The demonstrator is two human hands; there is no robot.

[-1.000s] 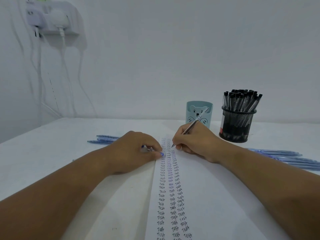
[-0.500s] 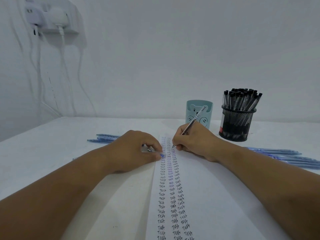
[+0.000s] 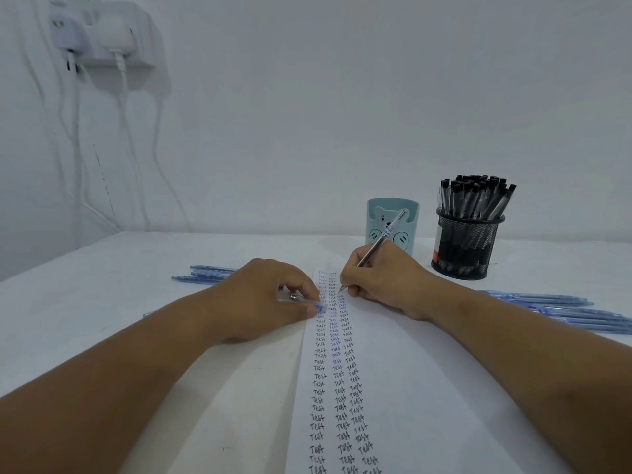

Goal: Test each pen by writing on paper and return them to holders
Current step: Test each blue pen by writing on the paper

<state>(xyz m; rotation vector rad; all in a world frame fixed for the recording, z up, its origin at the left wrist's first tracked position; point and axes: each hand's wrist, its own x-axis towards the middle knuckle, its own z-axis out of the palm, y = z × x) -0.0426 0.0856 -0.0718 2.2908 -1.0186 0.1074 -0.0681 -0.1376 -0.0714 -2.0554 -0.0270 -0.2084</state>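
1. Several blue pens (image 3: 205, 273) lay untested at 10 o'clock.
2. Left hand (image 3: 263, 299) pinched a pen cap (image 3: 309, 301), steadying the paper (image 3: 393, 388).
3. Three long "Test" columns were done; right hand (image 3: 383, 282) gripped the pen (image 3: 379, 242), tip on paper.
4. Black mesh holder (image 3: 466, 248) at 2 o'clock looked full; more blue pens (image 3: 561, 307) waited at 3.

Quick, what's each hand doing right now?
Left hand: holding a blue pen cap against the paper.
Right hand: gripping a clear pen, tip on the paper.

A white power strip (image 3: 102, 39) hangs on the wall (image 3: 342, 97), its white cables (image 3: 123, 131) trailing down.
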